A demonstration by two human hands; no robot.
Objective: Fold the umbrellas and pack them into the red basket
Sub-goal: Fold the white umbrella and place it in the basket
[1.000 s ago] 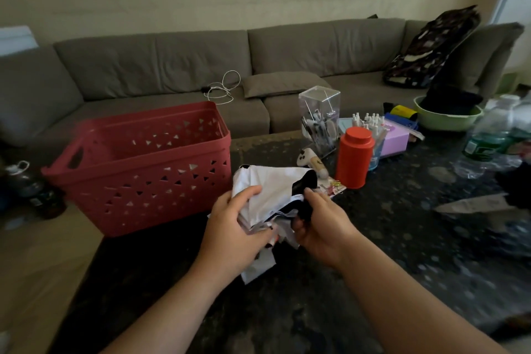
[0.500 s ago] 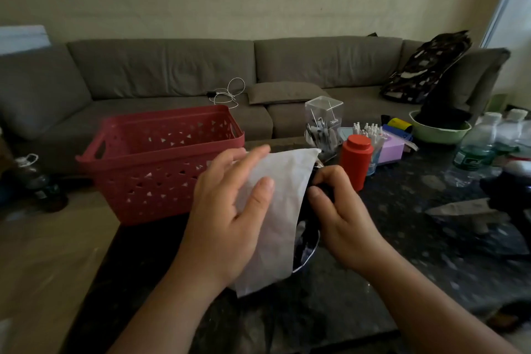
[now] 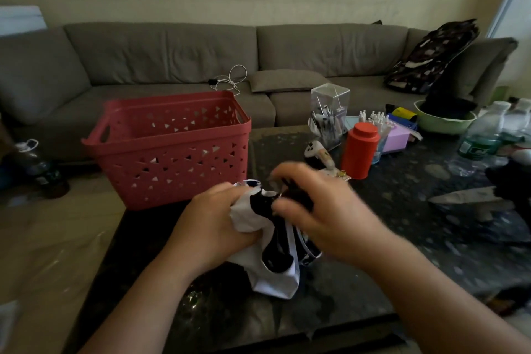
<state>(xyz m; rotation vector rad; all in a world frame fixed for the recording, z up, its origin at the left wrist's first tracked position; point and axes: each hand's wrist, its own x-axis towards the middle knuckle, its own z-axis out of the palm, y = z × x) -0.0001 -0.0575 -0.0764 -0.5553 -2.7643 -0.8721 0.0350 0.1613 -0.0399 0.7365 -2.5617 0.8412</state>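
A black and white folding umbrella [image 3: 275, 264] is bunched up between both hands above the dark table. My left hand [image 3: 212, 224] grips the white fabric on its left side. My right hand [image 3: 324, 210], a little blurred, curls round the black upper part of the umbrella. The loose fabric hangs down below the hands toward the table. The red basket [image 3: 172, 149] stands just behind and left of the hands, at the table's back left corner, and looks empty inside.
A red canister [image 3: 360, 151], a clear pen holder [image 3: 329, 115], a pink box [image 3: 398, 138], a green bowl [image 3: 444, 121] and water bottles [image 3: 479, 141] crowd the back right of the dark table [image 3: 402, 238]. A grey sofa [image 3: 172, 57] runs behind it.
The white fabric that my left hand held spread out flat is now bunched up in its grip. Both hands have dropped lower and closed round the umbrella.
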